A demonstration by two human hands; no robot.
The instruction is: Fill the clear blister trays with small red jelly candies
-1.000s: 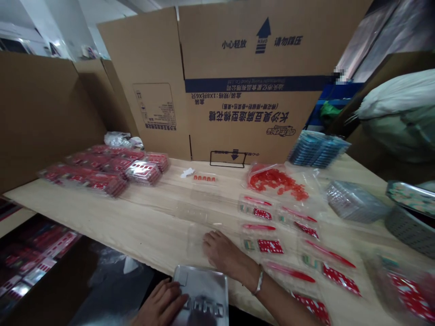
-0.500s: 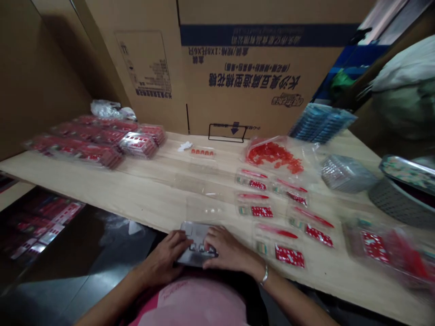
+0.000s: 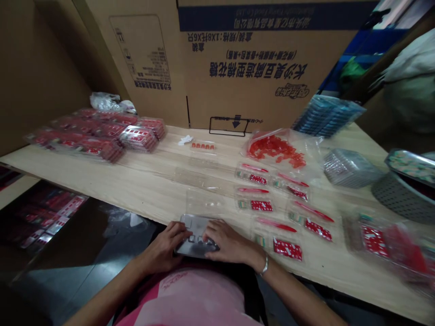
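A stack-like clear plastic tray [image 3: 194,248] with small moulded compartments sits at the table's front edge, close to my body. My left hand [image 3: 169,244] grips its left side, fingers curled over the top. My right hand [image 3: 227,241] is on the right side, its fingers bent down onto the compartments and its thumb along the near edge. Whether anything small is under the right fingertips is hidden. Just beyond lie thin clear trays [image 3: 202,201] in a row, and farther back a clear tray with orange pieces [image 3: 203,146].
Filled trays with red packets [image 3: 287,249] lie to the right. Behind them is a bag of red pieces [image 3: 275,149]. Stacked red packs [image 3: 91,136] stand at left, blue packs [image 3: 328,115] and a grey basket [image 3: 401,199] at right. A large carton [image 3: 251,99] closes off the back.
The view has shifted slightly. My right fingers have moved a little over the compartments; both hands stay on the tray.
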